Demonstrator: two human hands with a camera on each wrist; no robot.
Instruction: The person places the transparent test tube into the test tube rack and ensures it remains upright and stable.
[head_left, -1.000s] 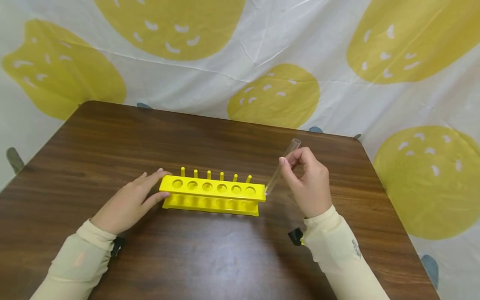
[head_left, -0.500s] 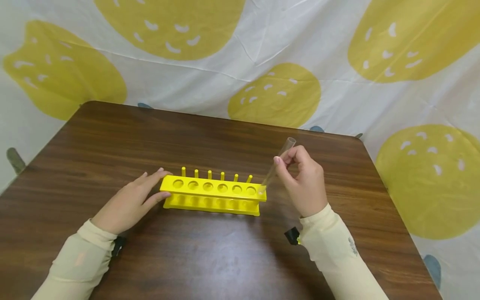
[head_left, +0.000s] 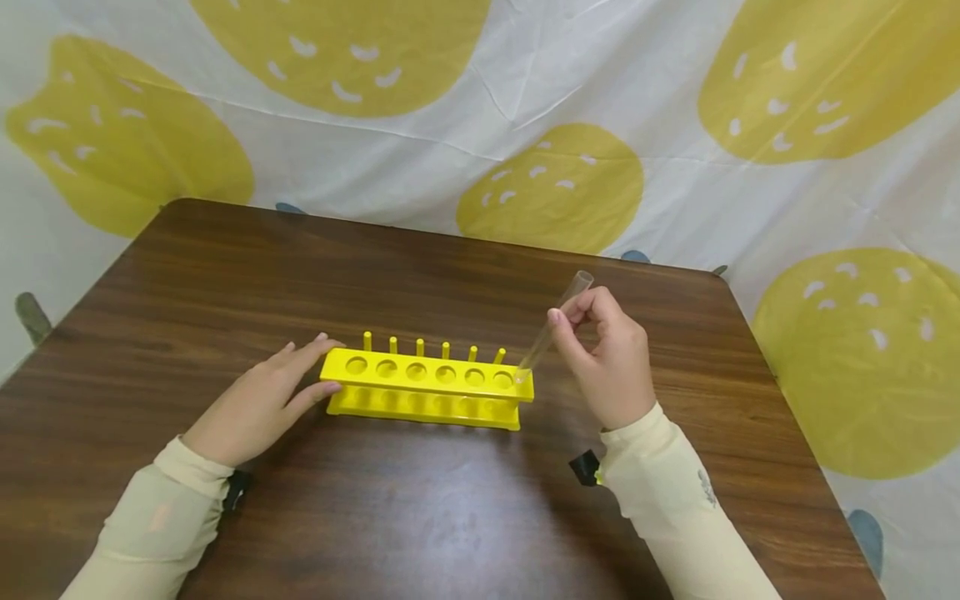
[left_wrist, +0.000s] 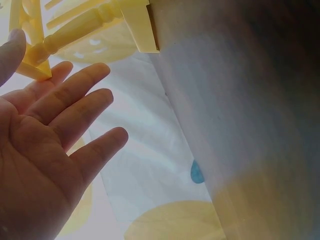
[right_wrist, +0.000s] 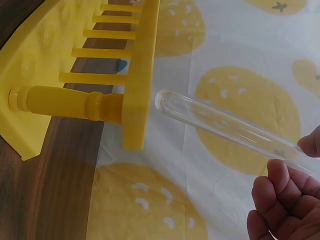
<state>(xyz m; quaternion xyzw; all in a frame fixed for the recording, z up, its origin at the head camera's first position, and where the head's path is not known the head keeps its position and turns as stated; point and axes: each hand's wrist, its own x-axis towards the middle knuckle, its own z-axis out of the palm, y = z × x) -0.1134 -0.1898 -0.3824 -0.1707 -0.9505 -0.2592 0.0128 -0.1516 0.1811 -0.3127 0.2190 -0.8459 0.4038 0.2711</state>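
A yellow test tube rack stands upright on the table, with a row of round holes in its top plate and several pegs along the back. My left hand holds the rack's left end between thumb and forefinger; in the left wrist view its other fingers extend loosely. My right hand pinches a clear glass test tube near its upper end. The tube leans to the right, its rounded bottom just above the rack's right end, beside the last hole. The right wrist view shows a gap between tube bottom and top plate.
The dark wood-grain table extends around the rack on all sides. Behind it hangs a white cloth with yellow fruit prints, reaching the table's back edge.
My right hand has carried the test tube left, so its bottom has gone from beside the rack's right edge to over its top plate. The left hand and rack stay in place.
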